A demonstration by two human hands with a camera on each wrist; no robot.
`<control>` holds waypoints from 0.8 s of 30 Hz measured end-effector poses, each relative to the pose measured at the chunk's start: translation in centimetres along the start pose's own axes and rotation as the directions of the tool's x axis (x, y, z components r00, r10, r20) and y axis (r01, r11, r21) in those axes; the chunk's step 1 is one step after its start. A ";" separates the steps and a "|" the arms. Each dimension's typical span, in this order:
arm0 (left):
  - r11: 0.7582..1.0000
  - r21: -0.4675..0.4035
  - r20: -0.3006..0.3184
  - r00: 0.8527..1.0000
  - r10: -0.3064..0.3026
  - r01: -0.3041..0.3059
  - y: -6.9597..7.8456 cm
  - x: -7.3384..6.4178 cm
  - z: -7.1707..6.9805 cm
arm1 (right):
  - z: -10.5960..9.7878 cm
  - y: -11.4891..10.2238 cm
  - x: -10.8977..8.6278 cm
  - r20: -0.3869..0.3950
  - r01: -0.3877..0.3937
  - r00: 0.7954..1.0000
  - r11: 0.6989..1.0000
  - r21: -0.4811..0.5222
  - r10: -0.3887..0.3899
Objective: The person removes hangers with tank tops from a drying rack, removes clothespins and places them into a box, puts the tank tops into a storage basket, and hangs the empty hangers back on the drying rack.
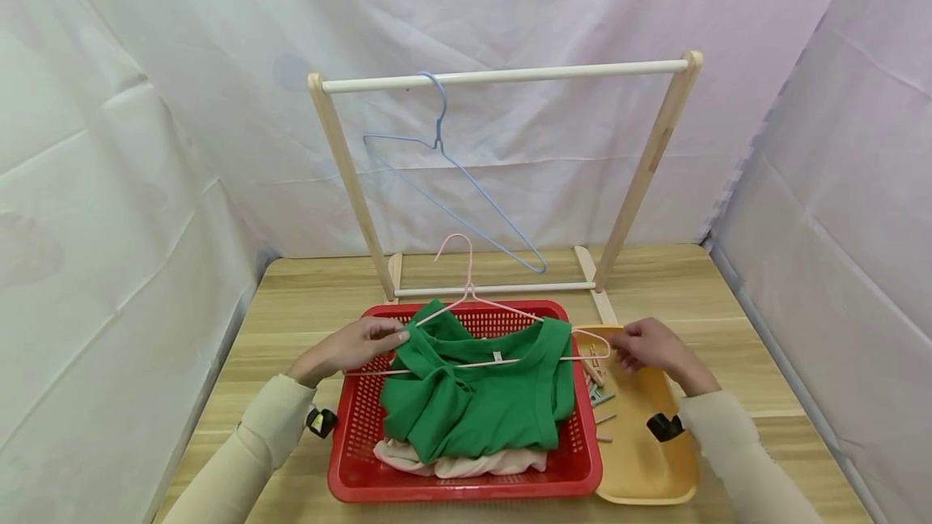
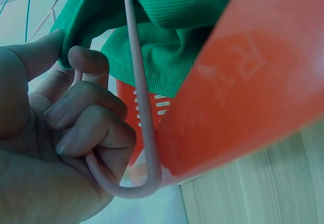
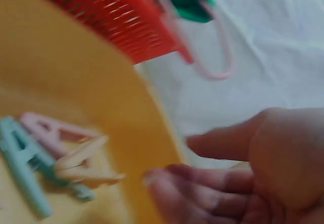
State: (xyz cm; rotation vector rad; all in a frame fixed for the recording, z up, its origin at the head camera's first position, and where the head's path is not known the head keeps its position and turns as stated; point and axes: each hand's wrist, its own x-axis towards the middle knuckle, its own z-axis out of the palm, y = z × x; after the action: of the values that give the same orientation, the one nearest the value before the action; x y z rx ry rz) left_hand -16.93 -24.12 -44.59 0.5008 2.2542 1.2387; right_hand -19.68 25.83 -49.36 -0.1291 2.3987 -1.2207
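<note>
A green sleeveless top (image 1: 502, 407) hangs on a pink hanger (image 1: 471, 292) over the red basket (image 1: 466, 494). My left hand (image 1: 357, 344) pinches the top's left shoulder strap between thumb and index finger. In the left wrist view, its other fingers curl round the end of the hanger (image 2: 140, 82). The other strap lies over the hanger's right arm, whose end sticks out past the fabric. Beside that end, above the yellow tray (image 1: 648, 500), my right hand (image 1: 650, 346) holds nothing, its fingers loosely bent, as the right wrist view also shows.
Clothespins (image 3: 25, 163) lie in the yellow tray, right of the basket. A pale pink cloth (image 1: 491, 463) is under the green top. Behind the basket stands a wooden rack with a white rail (image 1: 553, 73), where a blue hanger (image 1: 489, 199) hangs.
</note>
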 end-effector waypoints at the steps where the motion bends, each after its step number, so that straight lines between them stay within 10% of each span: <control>1: 1.000 0.000 -0.002 1.000 0.001 -0.001 0.0 0.0 0.0 | -0.3 -0.4 0.0 -0.041 0.018 0.999 1.000 0.008 -0.018; 5: 1.000 0.022 -0.016 1.000 0.009 -0.008 0.0 -0.1 0.1 | -0.9 -2.4 -0.4 -0.176 0.147 0.974 0.989 0.000 -0.145; 11: 0.995 0.080 -0.043 0.997 0.066 -0.062 0.1 -0.1 0.4 | 0.3 -5.4 -1.3 -0.260 0.381 0.881 0.919 -0.101 -0.394; 24: 0.974 0.152 -0.076 0.981 0.181 -0.168 0.5 -0.1 0.8 | 4.1 -9.8 -0.9 -0.157 0.667 0.685 0.699 -0.259 -0.712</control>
State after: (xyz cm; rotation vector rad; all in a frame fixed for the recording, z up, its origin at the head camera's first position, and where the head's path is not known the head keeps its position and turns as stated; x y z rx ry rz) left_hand -16.30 -23.41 -44.51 0.7260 2.4315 1.2070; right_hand -18.22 17.12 -43.39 -1.1087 2.7833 -1.3668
